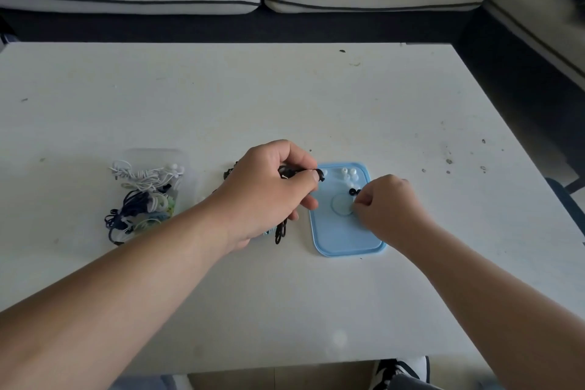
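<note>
1. Earbud (320, 175), black, was pinched in left hand (269, 190) fingertips, just over blue lid's (342, 237) far-left corner.
2. Right hand (389, 203) was curled over the lid's right side, beside black ear tips (354, 191); can't tell whether it gripped anything.
3. White ear tips (348, 172) lay at the lid's far edge.
4. Box of coiled earphones (142, 196) sat well left of the lid.

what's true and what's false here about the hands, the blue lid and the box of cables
The left hand holds a black earphone. True.
The right hand is over the blue lid. True.
The blue lid lies left of the clear box. False: it lies to the right of the box.
The clear box is empty. False: bundled cables lie in it.
</note>
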`<state>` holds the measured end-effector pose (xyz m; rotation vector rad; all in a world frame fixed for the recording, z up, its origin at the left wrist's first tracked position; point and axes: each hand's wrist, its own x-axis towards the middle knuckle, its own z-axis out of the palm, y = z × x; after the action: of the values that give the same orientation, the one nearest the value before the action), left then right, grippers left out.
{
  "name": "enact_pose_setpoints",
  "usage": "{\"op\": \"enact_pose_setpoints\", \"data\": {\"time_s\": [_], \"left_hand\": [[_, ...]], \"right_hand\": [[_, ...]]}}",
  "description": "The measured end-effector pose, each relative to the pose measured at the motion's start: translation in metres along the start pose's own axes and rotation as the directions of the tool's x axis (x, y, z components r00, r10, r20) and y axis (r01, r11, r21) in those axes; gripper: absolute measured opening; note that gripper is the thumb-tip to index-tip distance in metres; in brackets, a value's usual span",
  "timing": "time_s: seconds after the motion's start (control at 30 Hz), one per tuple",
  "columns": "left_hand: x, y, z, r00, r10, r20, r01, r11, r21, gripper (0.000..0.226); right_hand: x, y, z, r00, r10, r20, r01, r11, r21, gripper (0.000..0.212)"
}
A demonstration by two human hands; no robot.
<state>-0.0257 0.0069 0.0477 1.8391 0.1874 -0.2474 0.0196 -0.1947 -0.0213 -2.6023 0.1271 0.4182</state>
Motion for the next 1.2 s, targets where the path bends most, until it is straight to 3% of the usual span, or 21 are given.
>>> {"op": "enact_pose_setpoints", "data": {"time_s": [0.13,0.23,0.37,0.47,0.63,1.2], "left_hand": [[-0.001,-0.001,-0.003,1.0,0.0,0.011,0.0,1.0,-0.02,0.022],[-0.003,0.001,-0.004,1.0,0.011,0.002,-0.011,1.0,-0.014,0.022],[-0.006,0.006,-0.007,1.0,0.002,-0.009,-0.002,1.0,-0.026,0.019],[-0.004,0.004,-0.009,0.998,0.048,-0.04,-0.05,0.997,-0.06,0.015],[-0.003,0.003,-0.014,0.993,0.109,-0.036,-0.112,0.99,-0.089,0.015],[-0.004,0.004,-0.011,0.979,0.174,-0.101,-0.178,0.984,-0.026,0.027]], "right_hand": [[-0.008,-0.005,-0.007,1.0,-0.008,0.01,0.008,1.0,-0.026,0.02],[-0.02,-0.02,-0.022,0.999,-0.022,0.024,0.015,0.966,0.257,0.011],[-0.042,-0.048,-0.04,0.973,-0.102,0.208,-0.094,0.649,0.755,0.014],[-0.047,-0.057,-0.043,0.952,-0.153,0.266,-0.169,0.462,0.871,0.014],[-0.045,-0.059,-0.044,0.936,-0.204,0.286,-0.224,0.281,0.933,0.008],[-0.045,-0.059,-0.037,0.954,-0.259,0.149,-0.07,0.292,0.954,0.011]]}}
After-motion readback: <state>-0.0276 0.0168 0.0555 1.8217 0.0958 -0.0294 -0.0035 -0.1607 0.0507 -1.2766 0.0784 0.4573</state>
